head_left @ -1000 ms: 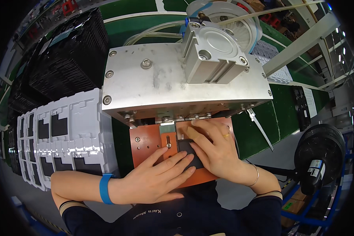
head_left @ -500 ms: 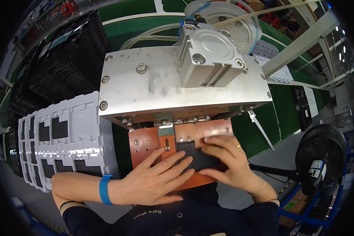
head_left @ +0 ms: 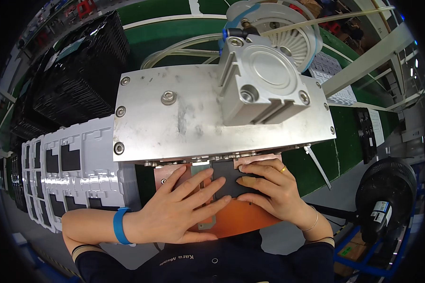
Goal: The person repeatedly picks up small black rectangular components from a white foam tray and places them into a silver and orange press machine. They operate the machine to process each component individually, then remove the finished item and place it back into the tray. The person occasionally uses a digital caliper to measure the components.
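Observation:
A dark grey flat piece [head_left: 226, 177] lies on the orange plate [head_left: 252, 218] beneath the front edge of a silver metal press [head_left: 193, 115]. My left hand [head_left: 184, 203] is open, its fingers spread across the plate and the fingertips reaching the piece's left and lower edges. Bent over the piece's right end, my right hand [head_left: 271, 188] keeps it between thumb and fingers; the thumb runs along the lower edge. That hand covers the right end. The piece's far edge meets the press's front edge, and what lies beneath the press is hidden.
White moulded trays [head_left: 87, 165] with dark pieces in them stand at the left, with stacked black trays [head_left: 78, 75] behind. A block-shaped cylinder [head_left: 267, 82] tops the press. A black round fan-like device [head_left: 387, 188] is at the right. Clear hoses [head_left: 184, 47] run behind.
The dark piece and orange plate now sit farther under the press's front edge, which hangs lower in view. Both hands remain around the piece; the right one has shifted slightly.

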`<state>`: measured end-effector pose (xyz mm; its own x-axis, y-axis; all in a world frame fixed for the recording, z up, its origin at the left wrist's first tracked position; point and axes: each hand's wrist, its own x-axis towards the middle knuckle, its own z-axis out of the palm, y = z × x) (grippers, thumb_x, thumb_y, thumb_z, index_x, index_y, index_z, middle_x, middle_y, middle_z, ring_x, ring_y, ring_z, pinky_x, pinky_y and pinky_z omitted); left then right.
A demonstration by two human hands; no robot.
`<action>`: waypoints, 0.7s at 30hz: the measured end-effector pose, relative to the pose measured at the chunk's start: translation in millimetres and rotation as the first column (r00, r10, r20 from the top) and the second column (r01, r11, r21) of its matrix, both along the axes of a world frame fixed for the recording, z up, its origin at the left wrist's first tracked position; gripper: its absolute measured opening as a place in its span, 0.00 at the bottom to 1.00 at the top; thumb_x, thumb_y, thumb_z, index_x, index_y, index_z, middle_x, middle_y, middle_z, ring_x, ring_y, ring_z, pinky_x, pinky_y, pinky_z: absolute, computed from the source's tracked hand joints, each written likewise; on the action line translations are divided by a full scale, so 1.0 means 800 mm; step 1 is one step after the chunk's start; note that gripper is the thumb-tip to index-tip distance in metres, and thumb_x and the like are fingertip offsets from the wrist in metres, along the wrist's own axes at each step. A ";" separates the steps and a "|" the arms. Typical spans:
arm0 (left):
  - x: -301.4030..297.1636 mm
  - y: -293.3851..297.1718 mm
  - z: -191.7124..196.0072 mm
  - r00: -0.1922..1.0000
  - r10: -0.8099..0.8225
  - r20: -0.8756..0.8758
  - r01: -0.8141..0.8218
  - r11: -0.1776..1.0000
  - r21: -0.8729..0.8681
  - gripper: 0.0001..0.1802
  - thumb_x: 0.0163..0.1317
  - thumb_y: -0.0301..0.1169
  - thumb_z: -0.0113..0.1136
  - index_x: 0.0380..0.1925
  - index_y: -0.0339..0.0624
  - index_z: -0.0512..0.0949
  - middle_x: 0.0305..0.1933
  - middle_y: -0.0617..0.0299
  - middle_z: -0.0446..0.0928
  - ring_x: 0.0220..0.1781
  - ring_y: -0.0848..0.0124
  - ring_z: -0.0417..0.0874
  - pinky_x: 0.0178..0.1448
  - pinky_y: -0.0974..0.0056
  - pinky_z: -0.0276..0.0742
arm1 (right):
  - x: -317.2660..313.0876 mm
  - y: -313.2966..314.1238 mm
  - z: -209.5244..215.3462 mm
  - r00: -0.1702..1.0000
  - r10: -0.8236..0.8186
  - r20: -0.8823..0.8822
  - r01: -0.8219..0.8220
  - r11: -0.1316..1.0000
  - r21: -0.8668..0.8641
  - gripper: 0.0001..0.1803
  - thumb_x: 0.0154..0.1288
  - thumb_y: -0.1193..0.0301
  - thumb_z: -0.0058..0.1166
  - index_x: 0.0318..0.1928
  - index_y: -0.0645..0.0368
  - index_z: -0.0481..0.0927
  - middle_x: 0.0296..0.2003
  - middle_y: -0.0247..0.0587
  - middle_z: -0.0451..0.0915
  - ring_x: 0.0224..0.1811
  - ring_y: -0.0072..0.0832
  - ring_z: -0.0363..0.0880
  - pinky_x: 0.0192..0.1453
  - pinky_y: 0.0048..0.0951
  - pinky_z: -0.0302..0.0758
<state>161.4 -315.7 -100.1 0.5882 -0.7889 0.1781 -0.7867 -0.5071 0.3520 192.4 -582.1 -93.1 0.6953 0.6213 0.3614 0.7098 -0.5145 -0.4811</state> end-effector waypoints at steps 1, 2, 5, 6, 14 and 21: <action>0.000 0.000 -0.001 1.000 0.001 -0.009 -0.001 1.000 -0.005 0.38 0.61 0.67 0.52 0.62 0.55 0.76 0.71 0.55 0.67 0.70 0.51 0.65 0.73 0.38 0.53 | 0.000 0.000 0.000 1.000 0.004 -0.003 -0.004 1.000 0.004 0.19 0.48 0.65 0.72 0.41 0.57 0.85 0.49 0.38 0.81 0.50 0.36 0.76 0.52 0.34 0.76; 0.000 -0.001 -0.001 1.000 0.002 -0.015 -0.002 1.000 -0.011 0.37 0.61 0.67 0.52 0.61 0.55 0.77 0.71 0.55 0.67 0.70 0.51 0.66 0.73 0.38 0.53 | 0.001 0.000 0.000 1.000 0.004 -0.003 -0.004 1.000 0.000 0.19 0.48 0.65 0.72 0.41 0.57 0.85 0.49 0.38 0.81 0.50 0.36 0.76 0.52 0.34 0.76; -0.002 -0.001 -0.004 0.999 0.006 -0.053 -0.007 1.000 -0.015 0.37 0.61 0.67 0.52 0.61 0.57 0.76 0.71 0.55 0.67 0.70 0.51 0.66 0.73 0.38 0.53 | 0.000 0.000 -0.001 1.000 0.005 -0.010 -0.005 1.000 -0.006 0.19 0.47 0.65 0.72 0.41 0.57 0.85 0.49 0.38 0.81 0.50 0.35 0.76 0.52 0.34 0.76; -0.002 -0.001 -0.004 0.999 0.008 -0.053 -0.008 1.000 -0.013 0.37 0.61 0.67 0.52 0.61 0.57 0.76 0.71 0.55 0.67 0.70 0.51 0.66 0.72 0.38 0.54 | 0.000 0.000 -0.001 1.000 0.005 -0.019 -0.005 1.000 -0.005 0.19 0.47 0.65 0.72 0.41 0.57 0.85 0.49 0.38 0.81 0.50 0.35 0.76 0.53 0.34 0.76; 0.000 0.000 0.006 0.998 -0.002 -0.057 0.002 1.000 0.002 0.37 0.63 0.62 0.54 0.65 0.52 0.71 0.73 0.55 0.64 0.72 0.55 0.65 0.65 0.47 0.65 | -0.002 -0.001 0.001 0.998 -0.018 -0.053 0.017 0.999 -0.027 0.19 0.48 0.64 0.72 0.41 0.56 0.85 0.49 0.36 0.82 0.50 0.32 0.76 0.50 0.31 0.74; 0.000 -0.001 0.002 1.000 0.006 -0.017 -0.006 1.000 0.011 0.35 0.60 0.65 0.55 0.60 0.57 0.77 0.69 0.56 0.69 0.69 0.53 0.67 0.64 0.46 0.62 | -0.003 -0.002 -0.001 0.998 -0.028 -0.055 0.026 0.999 -0.034 0.18 0.48 0.63 0.72 0.41 0.54 0.85 0.49 0.35 0.82 0.47 0.32 0.75 0.49 0.30 0.73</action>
